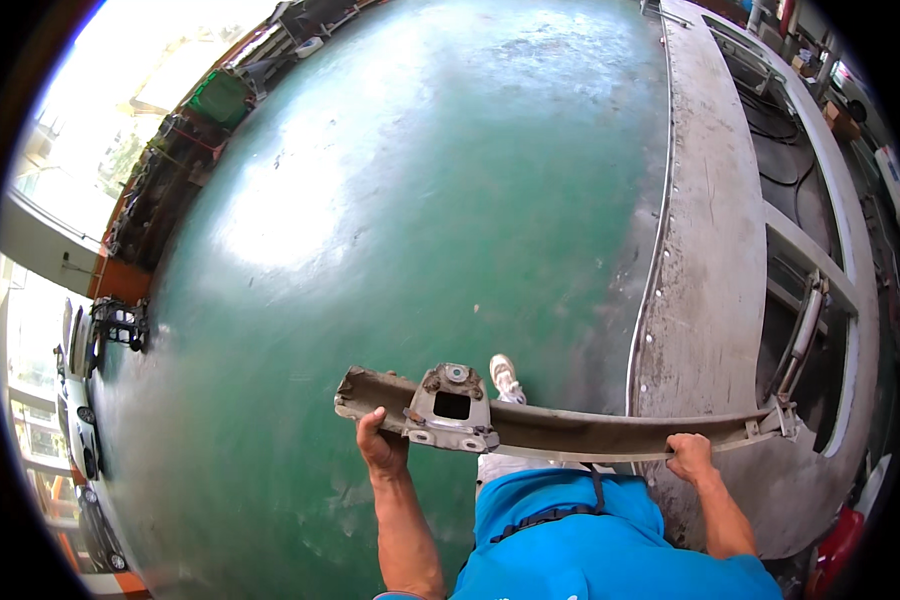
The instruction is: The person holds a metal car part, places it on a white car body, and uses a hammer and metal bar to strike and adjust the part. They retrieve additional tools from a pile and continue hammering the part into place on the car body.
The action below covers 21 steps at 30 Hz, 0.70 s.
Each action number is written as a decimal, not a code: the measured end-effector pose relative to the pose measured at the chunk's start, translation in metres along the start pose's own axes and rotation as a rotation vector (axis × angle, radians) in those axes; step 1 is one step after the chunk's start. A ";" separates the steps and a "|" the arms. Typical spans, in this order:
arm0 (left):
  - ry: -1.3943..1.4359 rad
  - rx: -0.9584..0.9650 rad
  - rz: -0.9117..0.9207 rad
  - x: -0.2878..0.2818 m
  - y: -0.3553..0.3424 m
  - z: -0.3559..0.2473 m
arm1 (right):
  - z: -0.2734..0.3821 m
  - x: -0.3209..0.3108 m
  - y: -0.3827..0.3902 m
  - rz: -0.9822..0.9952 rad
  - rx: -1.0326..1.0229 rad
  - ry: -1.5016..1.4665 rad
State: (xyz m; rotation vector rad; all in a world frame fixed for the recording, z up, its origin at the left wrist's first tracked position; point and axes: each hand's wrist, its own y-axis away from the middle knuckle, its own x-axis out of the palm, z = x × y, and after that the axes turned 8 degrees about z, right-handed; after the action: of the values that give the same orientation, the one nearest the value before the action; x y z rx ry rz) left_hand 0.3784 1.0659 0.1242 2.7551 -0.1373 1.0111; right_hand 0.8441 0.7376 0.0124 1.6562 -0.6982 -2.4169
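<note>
Across the front of my body lies a long grey metal beam (585, 432), a channel-shaped vehicle part with dirt and scratches. A bolted bracket plate (452, 408) with a rectangular hole sits on it left of the middle. My left hand (383, 447) grips the beam near its left end, the thumb over the lower edge beside the bracket. Further right, my right hand (690, 457) is closed round the beam's lower edge, short of its right end. The fingers under the beam are partly hidden.
Green painted floor (400, 250) stretches ahead. Along my right runs a grey metal lift platform (705, 210) with open bays, hoses and a cylinder (803, 335). Shelving and a green bin (220, 98) line the left wall. Parked cars (80, 430) show through windows. One shoe (506, 378) appears beyond the beam.
</note>
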 end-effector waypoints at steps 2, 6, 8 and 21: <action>-0.014 -0.014 0.009 0.019 -0.050 0.011 | 0.005 -0.018 -0.030 0.025 0.030 -0.006; -0.226 -0.128 -0.047 0.020 -0.134 0.020 | 0.012 -0.044 -0.088 0.012 0.164 -0.027; -0.155 -0.173 0.029 0.013 -0.189 -0.006 | 0.040 -0.060 -0.131 0.039 0.198 -0.108; -0.254 -0.239 -0.031 0.037 -0.308 0.001 | 0.044 -0.007 -0.169 -0.206 0.326 -0.286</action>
State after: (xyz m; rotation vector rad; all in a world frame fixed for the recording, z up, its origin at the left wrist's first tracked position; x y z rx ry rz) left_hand 0.4555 1.3654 0.0992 2.6420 -0.2359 0.5896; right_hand 0.8326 0.9030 -0.0438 1.5673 -1.0626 -2.8512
